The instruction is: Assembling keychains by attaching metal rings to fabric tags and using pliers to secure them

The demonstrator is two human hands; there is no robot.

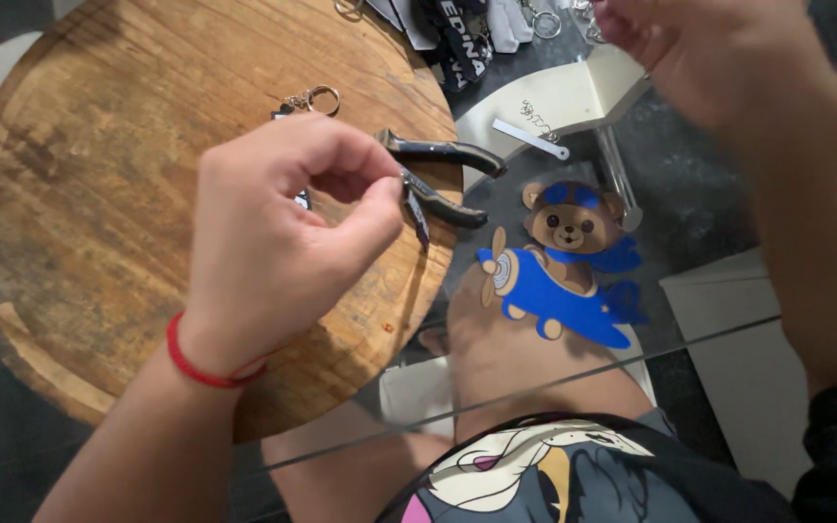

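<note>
My left hand (278,228) hovers over the round wooden board (99,194), thumb and forefinger pinched together near a pair of black-handled pliers (438,179). What the fingers pinch is too small to see. A red string circles that wrist. A keychain with a metal ring (314,99) lies just beyond the hand. My right hand (699,48) is raised at the top right, fingers curled near several key rings (544,21); whether it holds one is hidden. A cut-out bear in a blue plane (559,266) lies on the glass table to the right of the board.
A cream stand (564,102) with a small metal strip sits under the glass. Dark lanyards and white tags (462,39) lie at the top edge. The glass table's front edge (535,387) runs diagonally above my knees. A white block (728,300) stands at right.
</note>
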